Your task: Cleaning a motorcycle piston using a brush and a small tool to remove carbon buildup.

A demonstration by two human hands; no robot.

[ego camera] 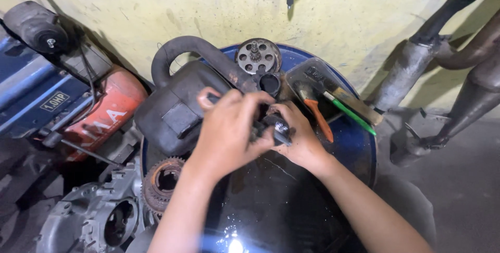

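black housing (177,109) crowds left, tool tray (312,76) blocks behind, drum top (281,201) open nr side

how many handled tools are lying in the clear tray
3: an orange-handled tool nearest the right hand, a green-handled one beside it, a wood-handled brush outermost. More may be hidden.

To your left, a small white rectangular label (54,101) with dark lettering sits tilted on the blue motor housing (26,83), beside an orange casing (112,102) bearing large white letters.
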